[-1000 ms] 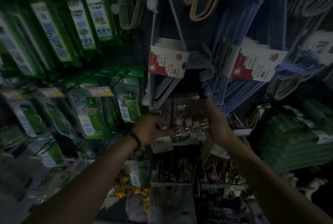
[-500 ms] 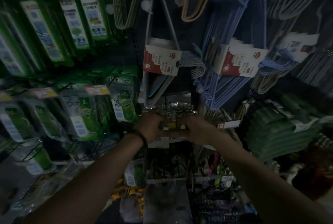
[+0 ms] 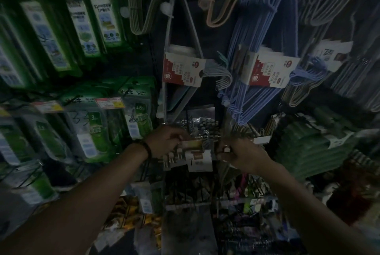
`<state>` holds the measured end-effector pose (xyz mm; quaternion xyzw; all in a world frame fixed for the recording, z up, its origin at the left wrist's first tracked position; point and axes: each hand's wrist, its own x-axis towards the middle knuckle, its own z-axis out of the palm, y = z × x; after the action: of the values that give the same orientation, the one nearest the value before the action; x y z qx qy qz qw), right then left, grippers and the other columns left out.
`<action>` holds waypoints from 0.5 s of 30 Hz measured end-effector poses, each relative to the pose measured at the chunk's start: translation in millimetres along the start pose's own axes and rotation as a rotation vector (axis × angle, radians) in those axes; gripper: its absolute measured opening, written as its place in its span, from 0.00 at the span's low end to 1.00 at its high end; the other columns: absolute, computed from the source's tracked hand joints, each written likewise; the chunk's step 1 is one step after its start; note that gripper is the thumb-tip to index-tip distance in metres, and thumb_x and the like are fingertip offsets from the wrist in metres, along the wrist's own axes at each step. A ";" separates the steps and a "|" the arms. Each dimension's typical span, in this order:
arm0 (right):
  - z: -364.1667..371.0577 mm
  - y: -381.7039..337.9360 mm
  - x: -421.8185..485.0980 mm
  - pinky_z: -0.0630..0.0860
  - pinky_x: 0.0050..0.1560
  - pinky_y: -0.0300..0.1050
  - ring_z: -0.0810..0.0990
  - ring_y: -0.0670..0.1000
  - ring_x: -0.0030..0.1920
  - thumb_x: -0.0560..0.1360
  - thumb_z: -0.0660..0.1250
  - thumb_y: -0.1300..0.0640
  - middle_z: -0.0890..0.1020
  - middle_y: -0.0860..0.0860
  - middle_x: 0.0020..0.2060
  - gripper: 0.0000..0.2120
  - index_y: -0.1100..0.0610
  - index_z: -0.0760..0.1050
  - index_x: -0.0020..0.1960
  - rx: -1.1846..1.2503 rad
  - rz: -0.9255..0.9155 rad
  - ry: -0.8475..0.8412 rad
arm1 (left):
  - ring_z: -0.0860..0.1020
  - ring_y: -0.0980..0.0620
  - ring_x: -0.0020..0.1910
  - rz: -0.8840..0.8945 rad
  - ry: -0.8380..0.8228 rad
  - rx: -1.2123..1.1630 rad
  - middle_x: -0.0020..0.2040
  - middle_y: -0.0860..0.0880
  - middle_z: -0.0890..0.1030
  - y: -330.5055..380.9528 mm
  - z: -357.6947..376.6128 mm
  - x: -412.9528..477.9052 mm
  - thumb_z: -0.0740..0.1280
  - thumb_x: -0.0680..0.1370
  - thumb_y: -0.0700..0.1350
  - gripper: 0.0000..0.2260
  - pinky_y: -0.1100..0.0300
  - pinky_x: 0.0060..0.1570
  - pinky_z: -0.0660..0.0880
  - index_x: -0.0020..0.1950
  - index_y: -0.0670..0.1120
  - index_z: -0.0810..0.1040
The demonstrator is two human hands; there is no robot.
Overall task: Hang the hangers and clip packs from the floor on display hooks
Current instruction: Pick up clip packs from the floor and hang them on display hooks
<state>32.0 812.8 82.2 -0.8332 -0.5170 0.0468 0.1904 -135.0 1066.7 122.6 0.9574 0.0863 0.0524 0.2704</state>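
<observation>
1. Left hand [image 3: 166, 141]: fingers curled on the left end of a clear pack of metal clips with a pale card header [image 3: 197, 141]. Looks like a pinch on the header edge.
2. Right hand [image 3: 242, 154]: closed at the pack's right end, thumb and forefinger pinched together. Contact with the pack looks likely, but the dim frame doesn't show exactly what the fingertips hold.
3. Pack location: held between both hands at the display wall, directly below the white hanger bundle with a red-and-white card sleeve [image 3: 181, 67], in front of a dark peg position already holding similar shiny clip packs [image 3: 197, 123].
4. Progress, my read: this pack is at the hook but I can't tell whether its header hole is on the peg yet. Treat as mid-hang, not done.
5. Remaining: the floor isn't in view, so what is left to pick up can't be read from here.
6. Counts:
   - clip packs in hand: 1
   - hanger bundles with red-and-white sleeves: 2, the second being the blue wire hanger bundle [image 3: 267, 65]
   - further hanger groups at the top and right: at least 4, edges blurred
   - green carded packs on the left wall [image 3: 92, 129]: too overlapped for a firm count
   - yellow-and-red price tags [image 3: 109, 103]: 2 readable
</observation>
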 end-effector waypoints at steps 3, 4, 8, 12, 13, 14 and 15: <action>11.3 7.1 -6.8 0.81 0.45 0.54 0.82 0.52 0.46 0.78 0.67 0.38 0.83 0.46 0.48 0.07 0.39 0.71 0.49 -0.014 -0.029 -0.023 | 0.79 0.56 0.60 0.017 0.017 0.051 0.60 0.53 0.83 0.6 3.8 -0.9 0.67 0.76 0.31 0.21 0.60 0.62 0.76 0.63 0.52 0.84; 15.5 8.4 -8.2 0.80 0.44 0.54 0.81 0.52 0.45 0.78 0.65 0.36 0.83 0.46 0.47 0.09 0.39 0.70 0.49 -0.020 -0.012 -0.034 | 0.79 0.55 0.61 0.032 0.016 0.076 0.61 0.51 0.83 0.8 5.5 -2.3 0.69 0.76 0.33 0.21 0.61 0.62 0.75 0.64 0.52 0.83; 32.7 13.4 -9.6 0.74 0.39 0.44 0.81 0.50 0.45 0.80 0.66 0.40 0.81 0.43 0.46 0.07 0.41 0.73 0.50 -0.095 -0.012 -0.103 | 0.78 0.51 0.62 0.096 0.004 0.204 0.63 0.49 0.82 -4.4 13.4 -3.5 0.76 0.76 0.46 0.22 0.58 0.63 0.73 0.69 0.52 0.80; 50.4 18.9 -7.2 0.81 0.47 0.48 0.84 0.53 0.51 0.80 0.69 0.44 0.85 0.48 0.53 0.11 0.46 0.78 0.60 -0.169 -0.090 -0.078 | 0.80 0.49 0.60 0.117 0.082 0.231 0.62 0.48 0.84 -6.5 12.5 1.1 0.69 0.82 0.47 0.14 0.55 0.62 0.76 0.68 0.51 0.81; 55.8 21.7 -5.4 0.82 0.47 0.49 0.84 0.54 0.51 0.80 0.69 0.44 0.85 0.49 0.53 0.12 0.47 0.79 0.60 -0.164 -0.113 -0.066 | 0.81 0.49 0.58 0.111 0.101 0.231 0.61 0.47 0.84 -5.1 10.9 1.8 0.67 0.83 0.47 0.12 0.57 0.61 0.76 0.66 0.49 0.82; 60.5 22.9 -3.5 0.82 0.46 0.50 0.85 0.54 0.50 0.79 0.68 0.43 0.85 0.49 0.53 0.13 0.47 0.79 0.60 -0.170 -0.125 -0.048 | 0.81 0.49 0.57 0.106 0.118 0.235 0.59 0.47 0.85 -3.9 9.3 2.7 0.66 0.84 0.47 0.12 0.57 0.59 0.77 0.65 0.49 0.83; 65.3 24.9 -1.0 0.83 0.45 0.51 0.85 0.54 0.49 0.79 0.66 0.40 0.86 0.49 0.52 0.15 0.47 0.78 0.60 -0.177 -0.138 -0.010 | 0.81 0.49 0.55 0.097 0.139 0.238 0.58 0.48 0.85 -3.6 7.9 3.7 0.66 0.84 0.48 0.11 0.55 0.57 0.78 0.63 0.49 0.83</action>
<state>34.6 819.7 12.7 -0.8091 -0.5760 -0.0082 0.1164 -130.7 1066.4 114.2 0.9798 0.0640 0.1208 0.1456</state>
